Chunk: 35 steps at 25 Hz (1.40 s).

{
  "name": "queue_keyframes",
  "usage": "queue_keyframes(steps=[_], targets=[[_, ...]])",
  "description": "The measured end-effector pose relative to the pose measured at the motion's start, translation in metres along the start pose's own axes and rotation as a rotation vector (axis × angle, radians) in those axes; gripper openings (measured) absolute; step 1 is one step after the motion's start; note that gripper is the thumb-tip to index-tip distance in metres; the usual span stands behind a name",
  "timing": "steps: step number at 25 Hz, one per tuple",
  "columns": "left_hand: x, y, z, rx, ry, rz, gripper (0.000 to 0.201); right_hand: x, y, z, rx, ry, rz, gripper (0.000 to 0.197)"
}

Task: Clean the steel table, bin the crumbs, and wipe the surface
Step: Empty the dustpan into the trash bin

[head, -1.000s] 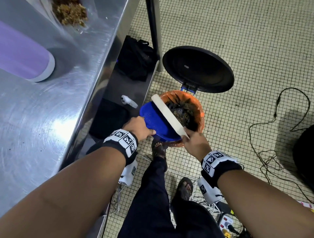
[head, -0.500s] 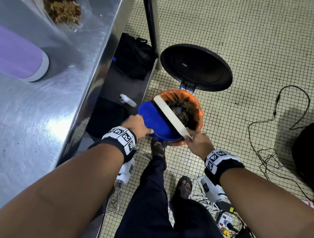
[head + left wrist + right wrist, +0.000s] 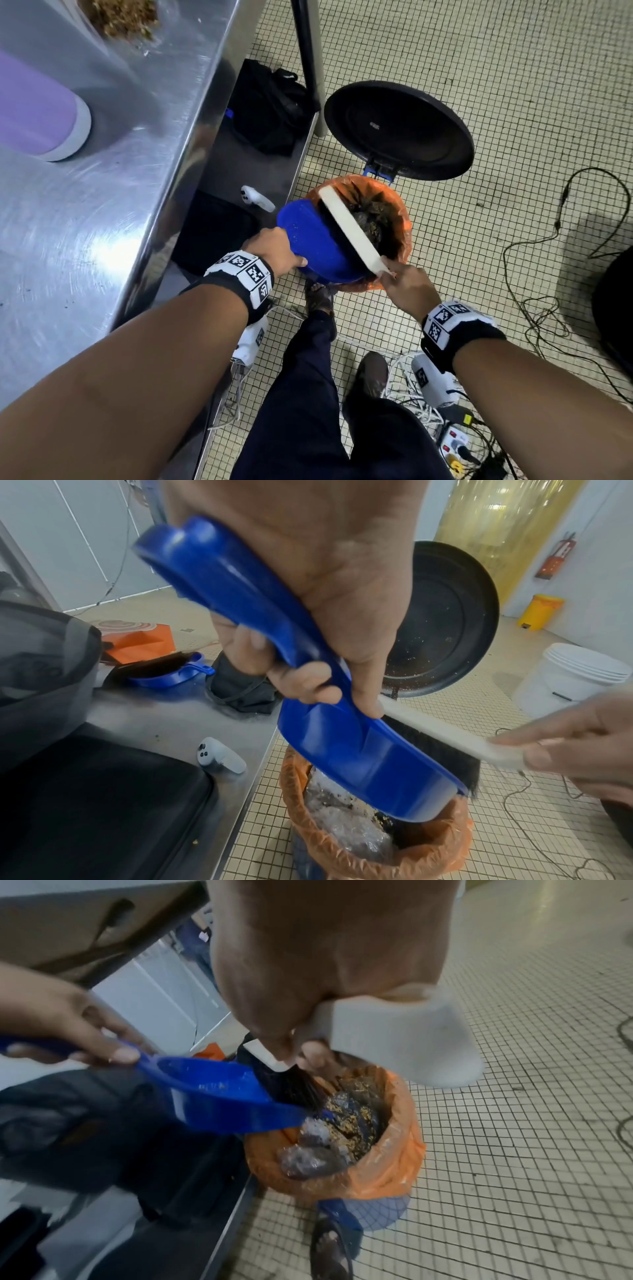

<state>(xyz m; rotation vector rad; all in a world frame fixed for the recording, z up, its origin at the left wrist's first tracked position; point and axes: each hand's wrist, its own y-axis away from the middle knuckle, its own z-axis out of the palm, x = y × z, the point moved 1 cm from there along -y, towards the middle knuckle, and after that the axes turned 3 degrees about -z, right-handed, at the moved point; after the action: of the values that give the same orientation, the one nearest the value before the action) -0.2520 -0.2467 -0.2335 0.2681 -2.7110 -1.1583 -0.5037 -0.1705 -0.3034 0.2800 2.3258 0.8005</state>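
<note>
Left hand (image 3: pixel 274 247) keeps gripping the tilted blue dustpan (image 3: pixel 317 245) over the bin (image 3: pixel 399 219); right hand (image 3: pixel 406 286) clasps the brush (image 3: pixel 351 228), barely shifted; crumbs nearly binned.

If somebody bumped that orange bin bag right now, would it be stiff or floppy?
Probably floppy: the orange bin bag looks thin and crinkled where it folds over the bin's rim. It likely would not slide off, since that fold drapes well down the outside. The rubbish heaped inside probably weighs it down too.
</note>
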Motion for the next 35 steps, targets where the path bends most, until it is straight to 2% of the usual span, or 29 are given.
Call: queue_keyframes(steps=[3,7,12,17,21,23,26,29,31,35], targets=[[-0.001,0.0,-0.002,0.006,-0.032,0.02,0.043,0.011,0.002,0.005,-0.056,0.099,0.026,0.045],[-0.001,0.003,0.004,-0.03,-0.032,0.039,0.04,0.013,-0.012,0.001,0.003,0.033,0.143,0.046],[0.001,0.003,0.001,-0.018,-0.036,0.061,0.038,0.009,-0.011,0.004,-0.052,0.003,0.075,0.043],[-0.005,0.004,0.001,0.004,-0.084,0.068,0.039,0.027,-0.014,0.0,-0.046,0.032,0.187,0.045],[-0.005,0.002,0.001,-0.001,-0.072,0.075,0.037,0.025,-0.017,-0.006,-0.027,-0.042,0.136,0.042],[-0.004,0.001,-0.001,0.007,-0.07,0.086,0.038,0.024,-0.015,-0.005,-0.05,-0.001,0.106,0.042],[-0.007,0.0,-0.002,0.028,-0.079,0.084,0.043,0.03,-0.009,-0.004,-0.126,0.11,0.13,0.043],[-0.011,-0.004,-0.003,0.025,-0.055,0.071,0.044,0.028,-0.007,-0.012,-0.078,0.031,0.175,0.043],[-0.014,-0.007,-0.004,0.019,-0.065,0.071,0.044,0.017,-0.011,-0.021,-0.047,-0.037,0.108,0.042],[-0.012,-0.011,-0.005,0.022,-0.076,0.075,0.047,-0.007,-0.013,-0.037,-0.124,-0.065,-0.101,0.035]])
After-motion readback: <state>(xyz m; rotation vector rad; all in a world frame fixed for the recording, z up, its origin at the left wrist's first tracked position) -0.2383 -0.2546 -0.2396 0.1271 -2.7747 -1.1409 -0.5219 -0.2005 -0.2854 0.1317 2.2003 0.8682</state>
